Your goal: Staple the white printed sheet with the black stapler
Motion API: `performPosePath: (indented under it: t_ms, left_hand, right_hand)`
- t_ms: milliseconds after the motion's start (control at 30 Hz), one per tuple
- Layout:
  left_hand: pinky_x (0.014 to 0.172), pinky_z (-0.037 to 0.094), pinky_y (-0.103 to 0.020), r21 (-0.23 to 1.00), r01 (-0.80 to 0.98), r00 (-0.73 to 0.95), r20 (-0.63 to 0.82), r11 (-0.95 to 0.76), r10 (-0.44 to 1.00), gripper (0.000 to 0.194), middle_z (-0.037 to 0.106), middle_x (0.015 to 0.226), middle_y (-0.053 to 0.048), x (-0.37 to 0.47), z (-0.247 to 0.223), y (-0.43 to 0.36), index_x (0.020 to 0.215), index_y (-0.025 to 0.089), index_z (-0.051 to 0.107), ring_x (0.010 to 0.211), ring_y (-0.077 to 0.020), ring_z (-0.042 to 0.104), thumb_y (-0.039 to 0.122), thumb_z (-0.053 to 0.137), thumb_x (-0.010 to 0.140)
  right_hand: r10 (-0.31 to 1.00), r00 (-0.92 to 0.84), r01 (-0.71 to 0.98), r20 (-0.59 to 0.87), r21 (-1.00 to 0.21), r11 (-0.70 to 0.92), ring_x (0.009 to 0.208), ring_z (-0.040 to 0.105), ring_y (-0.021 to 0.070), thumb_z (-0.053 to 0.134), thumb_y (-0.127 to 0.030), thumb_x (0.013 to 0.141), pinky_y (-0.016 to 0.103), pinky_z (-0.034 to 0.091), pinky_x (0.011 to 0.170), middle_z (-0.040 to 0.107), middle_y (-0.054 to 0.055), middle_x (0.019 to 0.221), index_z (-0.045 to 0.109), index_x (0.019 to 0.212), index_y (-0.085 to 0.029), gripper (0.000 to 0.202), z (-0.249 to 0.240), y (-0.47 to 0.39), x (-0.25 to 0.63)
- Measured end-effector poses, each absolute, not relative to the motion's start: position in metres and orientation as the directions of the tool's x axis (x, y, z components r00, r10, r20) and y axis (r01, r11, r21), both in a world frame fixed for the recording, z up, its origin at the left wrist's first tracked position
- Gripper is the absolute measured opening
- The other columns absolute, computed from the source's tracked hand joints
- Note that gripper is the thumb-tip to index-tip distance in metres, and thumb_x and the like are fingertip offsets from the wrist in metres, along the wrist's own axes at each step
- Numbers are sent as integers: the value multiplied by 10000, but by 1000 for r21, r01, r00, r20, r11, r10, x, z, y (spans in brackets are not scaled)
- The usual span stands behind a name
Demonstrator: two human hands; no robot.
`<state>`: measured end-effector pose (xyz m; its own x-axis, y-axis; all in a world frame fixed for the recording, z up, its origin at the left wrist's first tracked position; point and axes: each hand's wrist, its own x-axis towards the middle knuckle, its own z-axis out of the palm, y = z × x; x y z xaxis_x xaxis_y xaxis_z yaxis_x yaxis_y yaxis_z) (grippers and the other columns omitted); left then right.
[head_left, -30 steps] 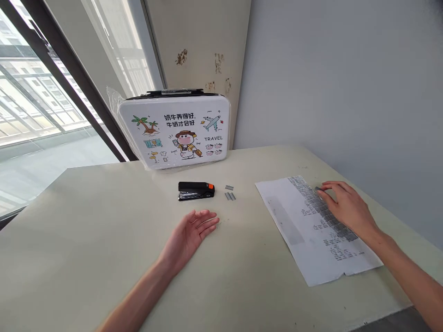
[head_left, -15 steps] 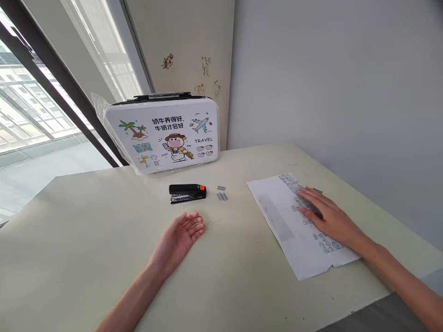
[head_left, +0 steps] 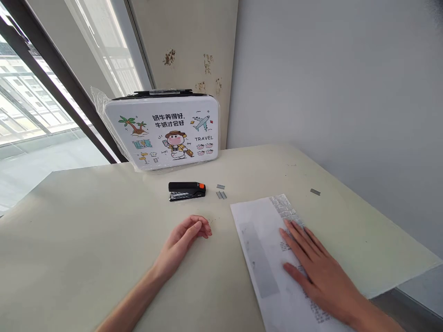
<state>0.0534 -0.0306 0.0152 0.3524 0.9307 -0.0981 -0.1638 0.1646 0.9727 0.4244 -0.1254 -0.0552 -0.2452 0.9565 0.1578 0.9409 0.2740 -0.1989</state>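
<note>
My right hand (head_left: 320,272) lies flat with its fingers spread on a sheet of white paper (head_left: 247,214). Printed text shows along the paper's right side, partly hidden under the hand, and a grey strip marks its left side. My left hand (head_left: 185,242) rests on the table left of the paper, fingers loosely curled, with nothing visible in it. Beyond it lies a black stapler (head_left: 187,191) with an orange patch on its rear end. Short strips of staples (head_left: 221,195) sit just right of the stapler. Another staple strip (head_left: 315,192) lies farther right, beyond the paper.
A white cartoon-printed case (head_left: 162,133) in clear plastic stands upright at the back of the pale table (head_left: 86,230). A grey wall (head_left: 328,83) borders the table's far right, and a window (head_left: 38,101) is at the left.
My right hand has slid the paper toward me and slightly left, uncovering the staple strip on the right. My left hand has turned from palm-up to sideways, its fingers curling.
</note>
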Motion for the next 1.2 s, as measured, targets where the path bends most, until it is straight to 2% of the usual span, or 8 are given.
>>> performPosePath:
  t_ms: [100, 233, 333, 433, 567, 833, 933, 1200]
  left_hand:
    - [879, 488, -257, 995, -58, 359, -52, 78, 932, 121, 704, 1019, -97, 59, 18, -39, 980, 199, 794, 985, -245, 604, 269, 695, 972]
    - [1129, 390, -344, 998, -10, 435, 63, -65, 898, 144, 694, 1215, -125, 64, 22, -45, 1013, 227, 809, 1261, -320, 542, 171, 762, 889]
    - [1262, 228, -420, 993, 38, 456, 80, -109, 886, 244, 669, 1344, -133, 60, 24, -45, 1068, 233, 805, 1432, -347, 431, 137, 795, 843]
    - [1293, 161, -451, 973, 144, 471, 95, -182, 877, 342, 639, 1429, -123, 51, 21, -43, 1168, 238, 786, 1498, -346, 376, 156, 814, 837]
    - [1281, 210, -493, 912, 255, 485, 167, -321, 858, 418, 637, 1450, -107, 42, 14, -40, 1230, 269, 761, 1495, -361, 409, 226, 850, 825]
    - [1260, 263, -527, 869, 240, 508, 267, -432, 819, 462, 663, 1423, -113, 35, 7, -38, 1305, 273, 723, 1457, -367, 476, 302, 833, 857]
    - [1250, 310, -531, 779, 351, 550, 278, -520, 787, 463, 642, 1455, -101, 29, 4, -35, 1363, 277, 681, 1464, -352, 478, 369, 774, 919]
    - [1264, 337, -536, 283, 611, 708, 221, -739, 671, 461, 404, 1668, -42, 12, -7, -22, 1539, 309, 485, 1552, -307, 349, 428, 481, 1094]
  right_hand:
    - [944, -253, 909, 211, -283, 306, 1554, 318, 369, 597, -543, 949, 663, 421, 1213, 207, -61, 1719, 46, 1674, -460, 914, -54, -138, 389]
    - [924, -244, 832, 293, -425, 355, 1532, 362, 355, 621, -486, 943, 664, 449, 1199, 275, -115, 1688, 26, 1643, -544, 921, -50, -139, 329]
    - [907, -288, 744, 307, -525, 414, 1534, 382, 347, 543, -406, 1015, 662, 505, 1139, 267, -41, 1716, -3, 1667, -488, 854, -38, -133, 291]
    - [899, -278, 666, 338, -606, 434, 1540, 388, 320, 534, -356, 1031, 594, 542, 1121, 339, 14, 1704, 147, 1672, -431, 752, -13, -110, 272]
    - [845, -288, 622, 450, -584, 522, 1445, 519, 308, 541, -254, 1011, 581, 493, 1160, 568, 80, 1529, 445, 1537, -351, 543, 14, -41, 260]
    - [847, -361, 673, 390, -519, 526, 1255, 618, 296, 679, -220, 952, 480, 479, 1098, 703, 123, 1299, 609, 1315, -161, 374, 7, 79, 198]
    - [847, -365, 656, 387, -539, 529, 1128, 672, 262, 679, -238, 959, 443, 507, 1027, 741, 71, 1199, 655, 1203, -192, 249, 4, 87, 187]
    - [866, -226, 509, 447, -704, 496, 1003, 685, 242, 719, -386, 938, 363, 539, 884, 737, 57, 1113, 659, 1160, -243, 271, 15, 59, 257]
